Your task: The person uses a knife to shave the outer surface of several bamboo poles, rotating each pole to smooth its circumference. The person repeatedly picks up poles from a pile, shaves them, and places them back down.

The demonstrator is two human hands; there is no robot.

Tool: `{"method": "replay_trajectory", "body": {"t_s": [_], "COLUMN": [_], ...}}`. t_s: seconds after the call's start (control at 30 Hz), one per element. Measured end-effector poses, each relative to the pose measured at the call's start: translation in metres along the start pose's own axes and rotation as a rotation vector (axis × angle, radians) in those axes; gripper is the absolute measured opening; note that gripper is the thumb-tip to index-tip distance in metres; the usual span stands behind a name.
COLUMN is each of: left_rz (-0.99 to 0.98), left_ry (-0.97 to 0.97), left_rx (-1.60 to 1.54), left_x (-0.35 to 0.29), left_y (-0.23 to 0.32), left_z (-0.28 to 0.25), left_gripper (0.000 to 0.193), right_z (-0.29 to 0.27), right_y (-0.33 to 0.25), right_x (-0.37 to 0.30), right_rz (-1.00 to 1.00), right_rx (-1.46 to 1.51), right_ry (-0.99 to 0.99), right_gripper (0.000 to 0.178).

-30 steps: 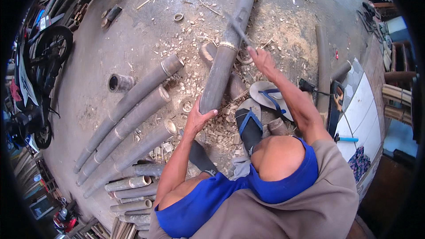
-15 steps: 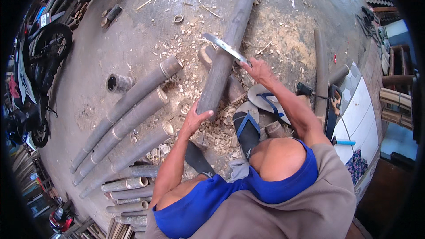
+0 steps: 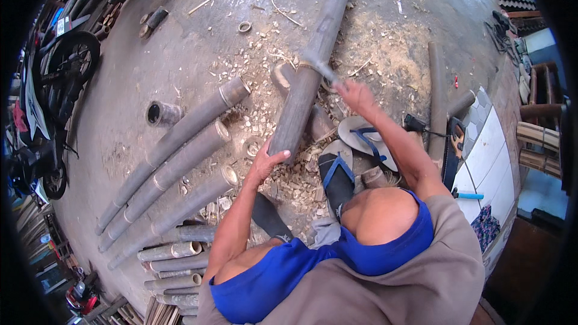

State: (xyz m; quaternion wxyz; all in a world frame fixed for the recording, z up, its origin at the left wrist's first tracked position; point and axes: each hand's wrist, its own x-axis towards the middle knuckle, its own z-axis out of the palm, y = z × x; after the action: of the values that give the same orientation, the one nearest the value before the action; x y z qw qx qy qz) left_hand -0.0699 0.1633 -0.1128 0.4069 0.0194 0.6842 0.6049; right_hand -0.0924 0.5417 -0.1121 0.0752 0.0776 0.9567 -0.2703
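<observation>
A long dark bamboo pole (image 3: 296, 107) slants from just in front of me up to the top edge. My left hand (image 3: 263, 160) is closed around its near end, thumb on top. In my right hand (image 3: 356, 95) is the handle of a machete (image 3: 324, 69), whose blade is smeared by motion. The blade lies across the pole at a pale ring; whether it touches I cannot tell. Beneath the pole a short thick bamboo piece (image 3: 319, 123) rests crosswise on the floor, partly hidden.
Several cut bamboo poles (image 3: 180, 121) lie to the left, beside a short hollow section (image 3: 163, 114). Wood chips (image 3: 265, 117) litter the floor. On the right are a loose sandal (image 3: 367, 135), a handsaw (image 3: 453, 150) and white tiles (image 3: 490, 144). A motorcycle (image 3: 54, 84) stands far left.
My right hand has moved slightly right and down, and the machete blade has swung onto the pale ring, now blurred. My left hand keeps its hold on the pole.
</observation>
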Motion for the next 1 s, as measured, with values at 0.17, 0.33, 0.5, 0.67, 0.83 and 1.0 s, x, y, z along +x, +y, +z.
{"method": "replay_trajectory", "body": {"t_s": [0.17, 0.33, 0.5, 0.67, 0.83, 1.0], "left_rz": [-0.059, 0.024, -0.047, -0.075, -0.005, 0.035], "left_ry": [-0.009, -0.049, -0.046, -0.049, -0.012, 0.131], "left_rx": [-0.096, -0.120, -0.126, -0.064, 0.130, 0.522], "left_x": [0.006, 0.007, 0.005, 0.002, 0.016, -0.001], "left_y": [-0.016, -0.015, -0.007, -0.003, 0.017, 0.033], "left_z": [-0.011, -0.008, -0.005, -0.016, 0.001, 0.007], "left_gripper": [0.105, 0.104, 0.105, 0.106, 0.102, 0.108], "right_z": [0.009, 0.003, 0.014, 0.009, 0.004, 0.015], "right_y": [-0.021, -0.009, 0.004, 0.003, 0.068, 0.124], "right_x": [-0.013, 0.008, -0.004, -0.003, 0.009, -0.018], "right_rz": [-0.180, 0.183, -0.030, 0.040, 0.534, 0.599], "right_rx": [-0.192, 0.277, -0.014, -0.025, 0.288, 0.256], "right_ry": [-0.162, 0.042, 0.030, 0.010, 0.229, 0.449], "right_gripper": [0.079, 0.068, 0.071, 0.078, 0.081, 0.071]}}
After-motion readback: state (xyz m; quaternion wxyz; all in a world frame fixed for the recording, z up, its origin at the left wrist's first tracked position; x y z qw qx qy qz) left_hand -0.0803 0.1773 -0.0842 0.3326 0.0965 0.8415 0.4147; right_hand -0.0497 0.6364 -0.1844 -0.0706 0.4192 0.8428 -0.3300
